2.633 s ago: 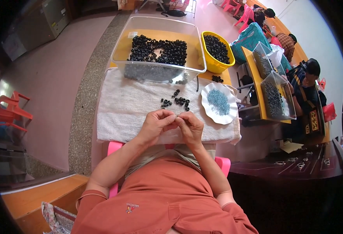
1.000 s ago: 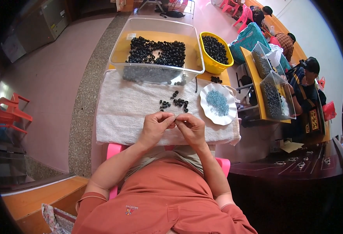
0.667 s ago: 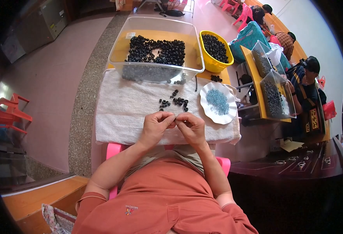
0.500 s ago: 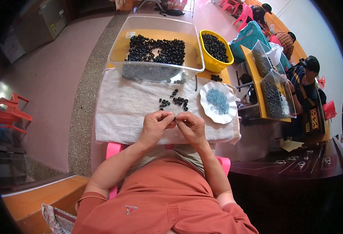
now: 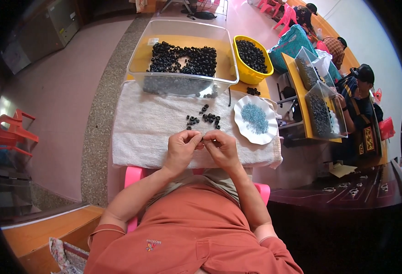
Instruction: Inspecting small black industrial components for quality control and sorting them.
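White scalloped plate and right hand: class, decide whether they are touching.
Apart. The head view shows a strip of white towel between the right hand and the near-left rim of the white scalloped plate.

A rust-orange, short-sleeved shirt tops beige trousers.
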Tool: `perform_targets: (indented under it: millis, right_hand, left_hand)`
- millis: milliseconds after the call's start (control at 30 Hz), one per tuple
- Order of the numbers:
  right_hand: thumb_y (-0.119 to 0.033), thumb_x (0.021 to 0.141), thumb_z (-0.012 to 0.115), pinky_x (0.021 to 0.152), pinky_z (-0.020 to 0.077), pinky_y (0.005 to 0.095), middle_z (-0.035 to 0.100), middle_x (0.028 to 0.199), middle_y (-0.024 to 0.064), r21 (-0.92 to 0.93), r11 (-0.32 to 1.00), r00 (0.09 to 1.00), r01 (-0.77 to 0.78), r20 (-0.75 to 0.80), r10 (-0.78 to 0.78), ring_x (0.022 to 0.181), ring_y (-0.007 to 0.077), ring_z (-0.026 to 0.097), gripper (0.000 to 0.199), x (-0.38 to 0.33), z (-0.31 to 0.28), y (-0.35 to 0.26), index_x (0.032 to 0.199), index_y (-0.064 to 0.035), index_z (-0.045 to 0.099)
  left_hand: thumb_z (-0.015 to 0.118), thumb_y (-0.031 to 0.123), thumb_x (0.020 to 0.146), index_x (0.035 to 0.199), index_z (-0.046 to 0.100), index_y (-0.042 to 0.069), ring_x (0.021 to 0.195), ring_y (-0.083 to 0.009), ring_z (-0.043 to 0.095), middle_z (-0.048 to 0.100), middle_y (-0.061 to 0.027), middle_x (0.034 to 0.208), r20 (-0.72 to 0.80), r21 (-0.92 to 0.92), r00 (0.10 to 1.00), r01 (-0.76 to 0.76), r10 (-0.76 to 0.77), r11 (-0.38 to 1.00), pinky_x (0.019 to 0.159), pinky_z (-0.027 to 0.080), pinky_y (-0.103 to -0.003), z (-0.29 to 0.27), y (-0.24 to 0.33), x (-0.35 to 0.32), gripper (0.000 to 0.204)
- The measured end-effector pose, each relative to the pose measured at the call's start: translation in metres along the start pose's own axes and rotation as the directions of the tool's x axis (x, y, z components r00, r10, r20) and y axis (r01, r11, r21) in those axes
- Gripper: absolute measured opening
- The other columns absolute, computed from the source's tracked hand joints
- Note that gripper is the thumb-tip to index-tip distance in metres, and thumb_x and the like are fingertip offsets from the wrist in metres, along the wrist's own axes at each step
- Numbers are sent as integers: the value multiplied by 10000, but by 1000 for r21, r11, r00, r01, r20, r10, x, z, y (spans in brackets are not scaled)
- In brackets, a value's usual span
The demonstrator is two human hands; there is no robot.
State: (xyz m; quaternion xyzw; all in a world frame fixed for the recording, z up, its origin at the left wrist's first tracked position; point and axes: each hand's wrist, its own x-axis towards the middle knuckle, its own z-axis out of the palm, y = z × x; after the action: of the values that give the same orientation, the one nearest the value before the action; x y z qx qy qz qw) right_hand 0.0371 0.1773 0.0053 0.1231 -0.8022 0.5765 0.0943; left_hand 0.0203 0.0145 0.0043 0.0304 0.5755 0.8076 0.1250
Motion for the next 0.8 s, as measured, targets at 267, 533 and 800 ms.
perform_targets:
  millis: [267,533,800]
  right_hand:
    - [104,862,583,706,546,253,638,900,90,134,989,998,-61,-7,62,826,143,667,109,-5,6,-10,951,44,603]
    - [36,809,688,693,538,272,654,879,106,102,994,996,-36,-79,44,796,171,668,142,-3,6,-7,938,21,633]
    - [45,767,711,673,527,279,653,836,111,-84,992,983,99,-146,-111,752,188,664,152,-3,7,-7,900,14,643]
  left_hand:
    - [653,108,928,984,668,-30,767,-86,641,676,-32,860,-13,91,997,-81,82,993,697,542,-227,0,-7,-2,149]
    - [655,101,924,971,673,-15,779,-83,635,671,-26,870,-20,-75,1000,-2,1,997,722,542,-226,0,-6,-1,126]
    - [678,78,899,963,679,-22,778,-108,653,686,-55,880,26,-191,997,81,-77,978,732,557,-241,-2,-2,3,119]
